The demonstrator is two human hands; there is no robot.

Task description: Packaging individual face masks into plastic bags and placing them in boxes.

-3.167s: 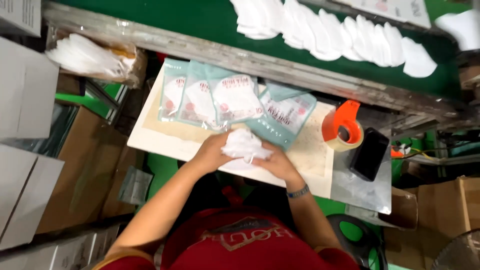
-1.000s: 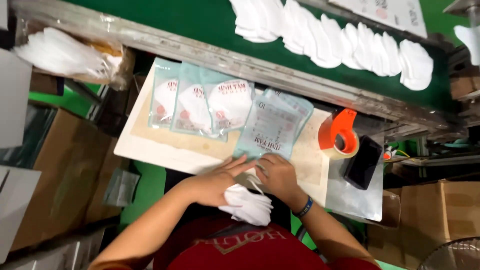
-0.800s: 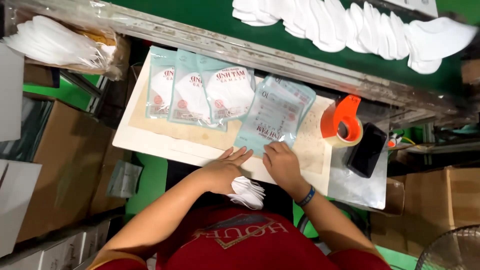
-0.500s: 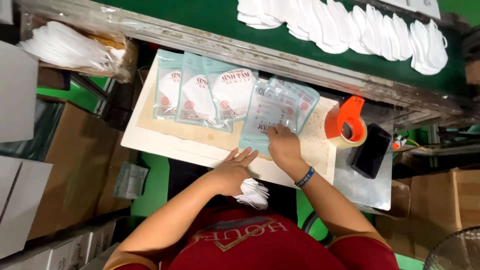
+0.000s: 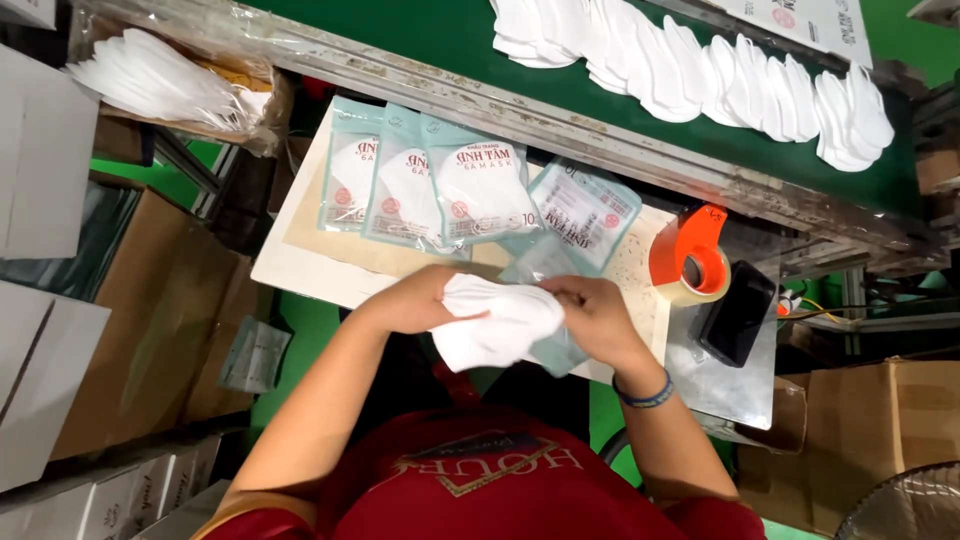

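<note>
A stack of white folded face masks [image 5: 497, 322] sits between my two hands at the near edge of the white work board [image 5: 300, 262]. My left hand [image 5: 412, 299] grips the stack's left side. My right hand [image 5: 592, 312] holds its right end together with a clear teal pouch [image 5: 552, 268] that lies partly under the masks. Three filled teal mask packets [image 5: 420, 185] lie fanned out at the board's far left. Empty teal pouches [image 5: 588, 210] lie just beyond my right hand.
An orange tape dispenser [image 5: 692, 258] and a black phone [image 5: 737, 312] sit right of the board. A row of white masks [image 5: 700, 70] lies on the green conveyor [image 5: 440, 40] behind. A bag of masks [image 5: 160, 85] is far left; cardboard boxes [image 5: 130, 330] stand below.
My left hand brought the mask stack up from my lap onto the board edge. My right hand pulled a pouch from the pile back to the stack.
</note>
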